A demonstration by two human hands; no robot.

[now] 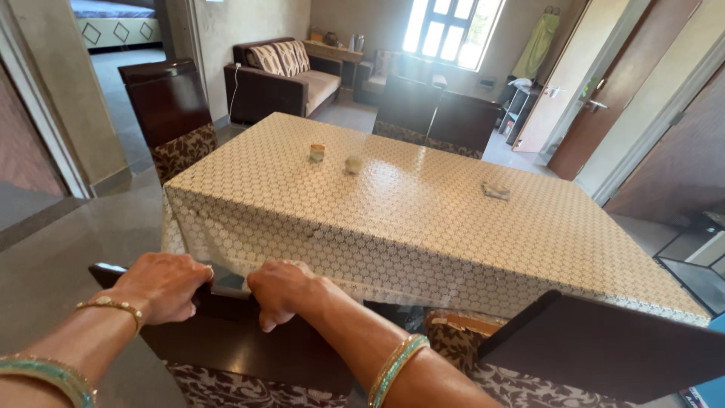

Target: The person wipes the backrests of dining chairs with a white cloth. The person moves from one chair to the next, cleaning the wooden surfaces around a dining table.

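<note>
Both hands, left hand and right hand, grip a seemingly half-hidden chair back.

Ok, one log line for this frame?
left hand: grips chair back | right hand: grips same chair back | chair: at table

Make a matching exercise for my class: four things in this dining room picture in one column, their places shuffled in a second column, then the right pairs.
Things:
1. left hand
2. small glass
3. sofa
4. green cloth

Places:
A. against the far wall
B. on the patterned tablecloth
C. hanging by the door
D. on the top rail of the near chair

Pairs: 1-D, 2-B, 3-A, 4-C
</note>
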